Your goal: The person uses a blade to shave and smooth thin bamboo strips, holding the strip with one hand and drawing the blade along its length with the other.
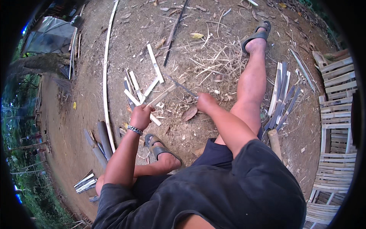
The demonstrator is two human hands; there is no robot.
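My left hand [141, 116], with a chain bracelet at the wrist, is closed round the near end of a flat pale bamboo strip [164, 95]. The strip slants up and to the right from my fist. In my closed right hand [207, 103] is a knife; its handle is hidden by my fingers. The thin dark knife blade [185, 89] points up and left and crosses the strip's far end; I cannot tell whether it touches. Just beyond my left hand, several cut bamboo strips [134, 82] lie across one another on the ground. One longer strip [155, 63] lies farther out.
Thin shavings [219, 61] are heaped ahead, near my sandalled right foot [256, 40]. A bundle of dark and pale split bamboo [281, 95] lies right of my leg. A long bamboo pole [106, 72] stretches along the left. Slatted bamboo panels [337, 114] stand at the right.
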